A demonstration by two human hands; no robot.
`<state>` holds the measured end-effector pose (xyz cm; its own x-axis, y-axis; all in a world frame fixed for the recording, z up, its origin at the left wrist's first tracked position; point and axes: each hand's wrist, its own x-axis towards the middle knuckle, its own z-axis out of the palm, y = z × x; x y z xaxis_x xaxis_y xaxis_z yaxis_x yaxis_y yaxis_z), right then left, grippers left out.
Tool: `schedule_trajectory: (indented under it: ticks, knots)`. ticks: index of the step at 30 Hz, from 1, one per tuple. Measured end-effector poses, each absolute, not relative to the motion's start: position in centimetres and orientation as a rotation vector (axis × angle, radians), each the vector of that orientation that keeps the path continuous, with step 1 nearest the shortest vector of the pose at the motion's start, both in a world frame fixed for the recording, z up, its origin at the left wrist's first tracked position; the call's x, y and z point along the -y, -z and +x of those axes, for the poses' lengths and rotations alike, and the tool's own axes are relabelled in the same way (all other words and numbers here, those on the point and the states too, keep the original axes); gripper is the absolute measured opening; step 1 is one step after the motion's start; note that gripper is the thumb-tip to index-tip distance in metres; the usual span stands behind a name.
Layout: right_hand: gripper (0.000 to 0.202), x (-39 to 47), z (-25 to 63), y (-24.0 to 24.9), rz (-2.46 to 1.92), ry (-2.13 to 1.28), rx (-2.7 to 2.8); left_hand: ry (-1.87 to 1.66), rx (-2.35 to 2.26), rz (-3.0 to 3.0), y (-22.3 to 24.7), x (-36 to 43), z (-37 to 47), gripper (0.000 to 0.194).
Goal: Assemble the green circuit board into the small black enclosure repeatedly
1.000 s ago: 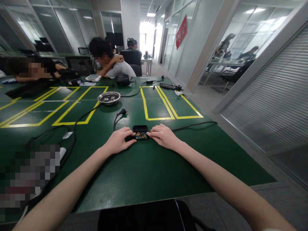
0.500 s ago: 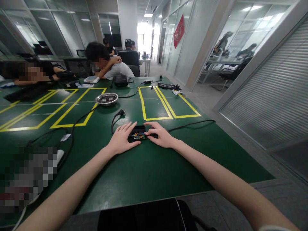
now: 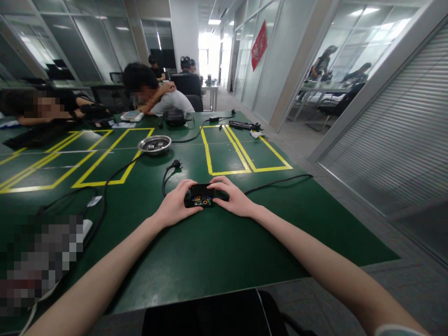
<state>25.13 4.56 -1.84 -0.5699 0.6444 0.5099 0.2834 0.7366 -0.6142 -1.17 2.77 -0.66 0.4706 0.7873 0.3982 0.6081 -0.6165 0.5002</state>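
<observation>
A small black case [image 3: 202, 190] lies open on the green table, with a circuit board [image 3: 203, 201] bearing copper-coloured coils along its near side. My left hand [image 3: 177, 203] is wrapped round the left end of the case, thumb along the near edge. At the right end, my right hand [image 3: 231, 198] grips the case with thumb and fingers bent round it. A black cable [image 3: 276, 182] runs off to the right from behind my right hand. Just beyond my left hand lies a black plug [image 3: 176, 164] on a curved cable.
A metal bowl [image 3: 154, 145] with small parts stands beyond the plug. Yellow tape [image 3: 229, 173] marks rectangles on the green table [image 3: 210, 261]. Further back are a black pouch [image 3: 175, 117] and a folded tripod [image 3: 245, 125]. People sit across the table. A blurred object lies at left.
The fingers of my left hand have bent in round the case. My right hand's fingers have shifted onto its right end, and more of the case's dark inside shows.
</observation>
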Motion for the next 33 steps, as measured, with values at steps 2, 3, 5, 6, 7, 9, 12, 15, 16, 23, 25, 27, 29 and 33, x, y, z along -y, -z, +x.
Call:
schedule_trajectory:
  ticks: [2, 3, 5, 6, 7, 9, 12, 15, 16, 23, 25, 27, 29, 33]
  knots:
    - [0.05, -4.4, 25.0, 2.0, -0.685, -0.622, 2.176, -0.911, -1.163, 2.415, 0.6, -2.7, -1.1, 0.057]
    - [0.051, -4.3, 24.9, 2.0, -0.685, -0.619, 2.179, -0.911, -1.166, 2.403, 0.6, -2.6, -1.1, 0.056]
    - [0.048, -4.3, 24.8, 2.1, -0.697, -0.592, 2.18, -0.881, -1.193, 2.379, 0.7, -2.6, -1.1, 0.057]
    - [0.044, -4.2, 24.7, 2.1, -0.706, -0.579, 2.173, -0.861, -1.21, 2.371, 0.8, -2.6, -1.1, 0.059]
    - [0.039, -4.2, 24.7, 2.0, -0.711, -0.574, 2.159, -0.844, -1.224, 2.366, 0.9, -2.6, -1.2, 0.059]
    - [0.031, -4.0, 24.7, 1.7, -0.706, -0.59, 2.122, -0.831, -1.241, 2.364, 1.0, -2.6, -1.2, 0.058]
    - [0.022, -3.7, 24.6, 1.3, -0.666, -0.642, 2.089, -0.848, -1.241, 2.363, 1.0, -2.6, -1.2, 0.053]
    - [0.013, -3.5, 24.6, 1.1, -0.659, -0.687, 2.07, -0.849, -1.227, 2.381, 0.7, -2.4, -1.1, 0.047]
    - [0.011, -3.4, 24.6, 1.1, -0.672, -0.7, 2.063, -0.844, -1.221, 2.397, 0.6, -2.4, -1.1, 0.043]
    - [0.007, -3.2, 24.7, 0.9, -0.617, -0.607, 2.12, -0.835, -1.177, 2.482, 0.3, -2.3, -1.2, 0.027]
    - [0.006, -3.1, 24.7, 0.8, -0.592, -0.588, 2.118, -0.835, -1.166, 2.492, 0.3, -2.2, -1.2, 0.025]
    - [0.01, -3.1, 24.8, 0.7, -0.591, -0.592, 2.127, -0.837, -1.137, 2.516, 0.3, -2.2, -1.3, 0.022]
    - [0.015, -3.1, 24.8, 0.8, -0.606, -0.603, 2.147, -0.84, -1.077, 2.544, 0.2, -2.2, -1.3, 0.022]
    - [0.017, -3.0, 24.6, 1.0, -0.626, -0.59, 2.159, -0.859, -1.013, 2.547, 0.2, -2.3, -1.2, 0.029]
